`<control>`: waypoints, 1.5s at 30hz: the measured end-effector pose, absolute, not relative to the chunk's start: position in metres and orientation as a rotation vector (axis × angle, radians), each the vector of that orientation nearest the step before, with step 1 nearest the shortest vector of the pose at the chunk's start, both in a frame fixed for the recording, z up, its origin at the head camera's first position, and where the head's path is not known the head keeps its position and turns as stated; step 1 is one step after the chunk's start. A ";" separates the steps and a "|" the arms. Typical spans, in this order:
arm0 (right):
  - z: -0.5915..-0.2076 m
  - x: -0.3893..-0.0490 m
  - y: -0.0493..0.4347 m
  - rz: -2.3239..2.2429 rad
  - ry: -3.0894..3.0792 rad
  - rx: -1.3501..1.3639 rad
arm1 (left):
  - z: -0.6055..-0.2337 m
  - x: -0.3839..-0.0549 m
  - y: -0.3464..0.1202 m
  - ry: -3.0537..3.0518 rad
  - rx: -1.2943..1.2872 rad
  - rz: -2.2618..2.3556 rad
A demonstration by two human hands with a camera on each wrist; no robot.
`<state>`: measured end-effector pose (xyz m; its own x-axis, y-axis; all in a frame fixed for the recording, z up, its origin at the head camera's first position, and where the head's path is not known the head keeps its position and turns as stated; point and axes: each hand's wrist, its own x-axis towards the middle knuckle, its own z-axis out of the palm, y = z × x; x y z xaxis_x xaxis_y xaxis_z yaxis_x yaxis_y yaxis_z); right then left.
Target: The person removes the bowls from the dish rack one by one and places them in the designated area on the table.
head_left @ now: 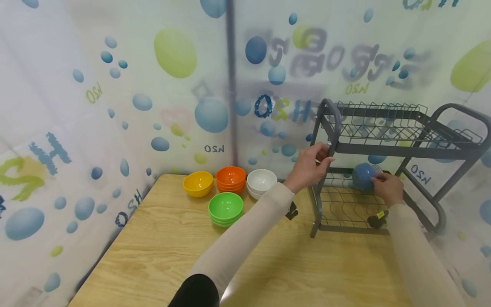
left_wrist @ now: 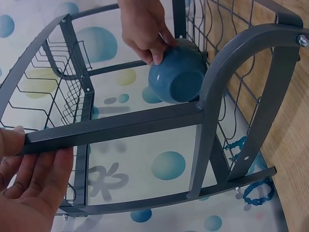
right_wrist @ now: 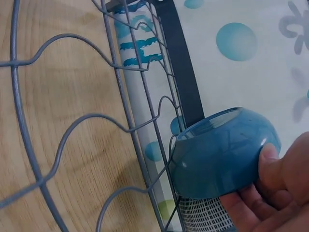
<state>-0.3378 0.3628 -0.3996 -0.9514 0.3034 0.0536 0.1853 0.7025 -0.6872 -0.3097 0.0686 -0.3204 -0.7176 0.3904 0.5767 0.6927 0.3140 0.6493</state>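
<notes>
My right hand pinches a blue bowl between thumb and fingers at the right part of the dish rack's lower tier. In the right wrist view the bowl stands tilted against the wire, with the thumb on its outer side and fingers beneath. My left hand grips the grey metal dish rack at its left front corner. Up close in the left wrist view, the left hand's fingers curl round the upper tier's side bar. A dark-and-white patterned item shows partly behind the bowl.
Left of the rack stand a yellow bowl, stacked orange bowls, stacked green bowls and stacked white bowls. All are on the wooden table. A bubble-printed curtain hangs behind.
</notes>
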 end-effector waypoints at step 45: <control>-0.376 -0.308 0.342 1.113 -2.677 -0.191 | -0.322 -0.309 0.068 -2.277 -0.971 -1.400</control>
<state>-0.3080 0.3422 -0.3757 -0.9636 0.2092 0.1663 0.0297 0.7022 -0.7114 -0.3088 0.0685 -0.3216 -0.7282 0.3903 0.5634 0.6789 0.2982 0.6709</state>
